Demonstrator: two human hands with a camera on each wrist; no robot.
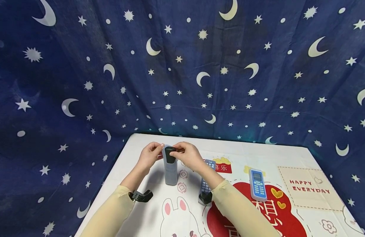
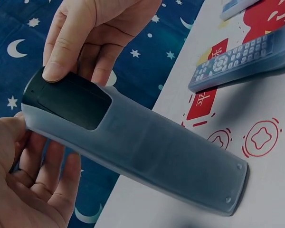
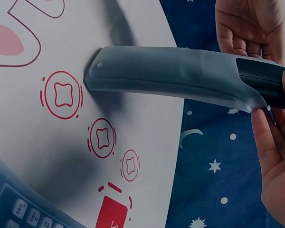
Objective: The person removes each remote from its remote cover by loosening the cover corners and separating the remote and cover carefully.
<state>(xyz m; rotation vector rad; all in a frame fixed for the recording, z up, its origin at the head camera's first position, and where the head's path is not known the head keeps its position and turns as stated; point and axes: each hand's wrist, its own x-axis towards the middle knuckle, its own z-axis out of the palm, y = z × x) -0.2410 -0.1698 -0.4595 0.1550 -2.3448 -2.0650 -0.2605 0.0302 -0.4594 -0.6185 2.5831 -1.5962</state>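
Starry navy curtain [image 1: 182, 95], white printed surface [image 1: 250, 154], and both of the person's grips on one sleeved remote [image 1: 171, 173].

From head height alone I can read "HAPPY EVERYDAY" on the beige panel [image 1: 312, 199] at right, and 想 on the big red patch [image 1: 289, 223]; 喜乐 marks a small red print [image 1: 224, 171] nearer the middle. The left grip [image 1: 149, 154] pinches the sleeve's edge; the right grip [image 1: 189, 155] pinches the dark upper end [image 1: 170, 160], thumb on it. The remote stands on its foot at far left, touching the surface. A keypad remote [image 1: 210, 163], partly under the right forearm, shows more fully from the left wrist; a blue remote [image 1: 257, 186] lies farther right, its screen visible only from the head. The left wrist view also reveals two small studs [image 2: 239, 166] near the sleeve's foot.
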